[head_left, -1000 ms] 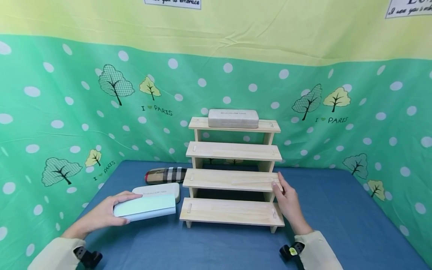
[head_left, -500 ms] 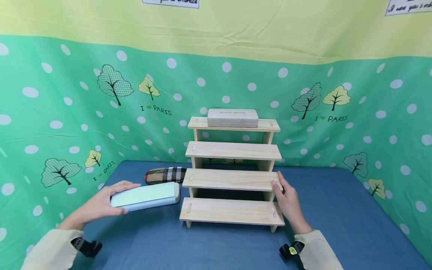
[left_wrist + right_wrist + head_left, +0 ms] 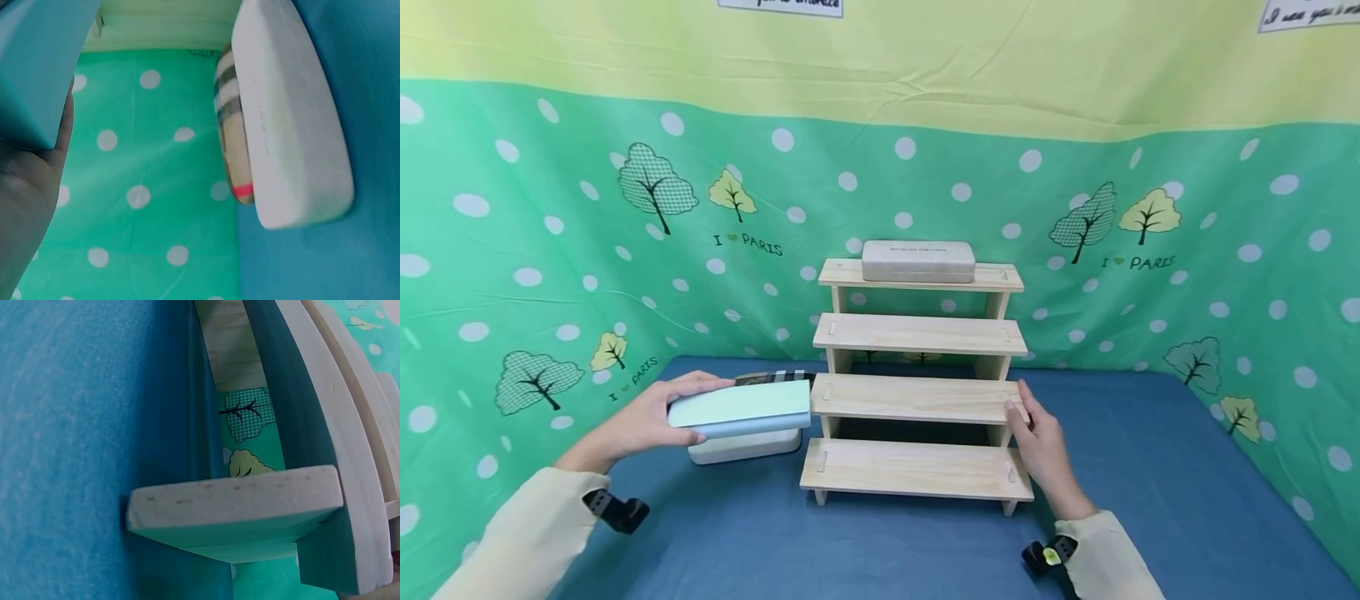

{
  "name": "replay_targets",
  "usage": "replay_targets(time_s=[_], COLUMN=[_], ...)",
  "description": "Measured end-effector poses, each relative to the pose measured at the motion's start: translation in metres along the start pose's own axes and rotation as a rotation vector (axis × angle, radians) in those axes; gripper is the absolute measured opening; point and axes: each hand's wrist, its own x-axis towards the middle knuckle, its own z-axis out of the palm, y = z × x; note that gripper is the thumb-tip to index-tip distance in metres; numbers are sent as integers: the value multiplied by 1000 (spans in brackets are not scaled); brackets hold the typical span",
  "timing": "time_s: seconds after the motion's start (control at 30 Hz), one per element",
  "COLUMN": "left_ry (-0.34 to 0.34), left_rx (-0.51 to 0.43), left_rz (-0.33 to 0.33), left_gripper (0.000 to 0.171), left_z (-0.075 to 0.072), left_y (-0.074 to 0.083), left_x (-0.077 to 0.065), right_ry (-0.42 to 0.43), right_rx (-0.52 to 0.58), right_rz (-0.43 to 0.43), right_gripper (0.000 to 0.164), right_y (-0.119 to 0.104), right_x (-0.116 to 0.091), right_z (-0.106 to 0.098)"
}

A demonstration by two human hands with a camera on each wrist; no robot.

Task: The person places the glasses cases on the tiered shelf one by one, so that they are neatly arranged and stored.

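My left hand (image 3: 643,423) grips the left end of a light blue glasses case (image 3: 741,406), thumb on the near side. The blue case is raised above a white glasses case (image 3: 745,447) on the table and hides part of it. In the left wrist view, the white case (image 3: 297,125) lies apart from the held one, with a plaid glasses case (image 3: 234,137) behind it. My right hand (image 3: 1043,454) holds the right end of the second-lowest step of a wooden display stand (image 3: 917,398). A grey glasses case (image 3: 917,263) rests on the top step.
The stand has several steps, rising toward the back, and stands on a blue tablecloth (image 3: 910,550). A green polka-dot curtain (image 3: 880,183) hangs behind and at both sides. Only the far edge of the plaid case shows in the head view.
The light blue case in my left hand has moved up and rightward, now covering most of the plaid case and uncovering the white case's front. My right hand and the stand stay put.
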Motion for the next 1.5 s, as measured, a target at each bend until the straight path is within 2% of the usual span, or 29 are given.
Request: replay_targets(time_s=[0.27, 0.5, 0.73, 0.9, 1.13, 1.5], left_ry=[-47, -60, -102, -106, -99, -89], left_rx=[-59, -53, -124, -142, -116, -215], left_rz=[69, 68, 99, 87, 67, -15], left_gripper=[63, 64, 64, 64, 67, 70], left_z=[3, 8, 16, 21, 28, 34], left_y=[8, 18, 24, 30, 41, 51], left_x=[21, 43, 67, 82, 99, 126], right_ry=[-3, 6, 2, 4, -6, 0], right_rx=[2, -4, -9, 9, 26, 12], right_rz=[-3, -17, -17, -16, -6, 19], right_gripper=[60, 59, 60, 59, 59, 60], right_y=[-2, 0, 1, 0, -2, -2], right_x=[0, -1, 0, -2, -2, 0], right_z=[2, 1, 2, 3, 2, 1])
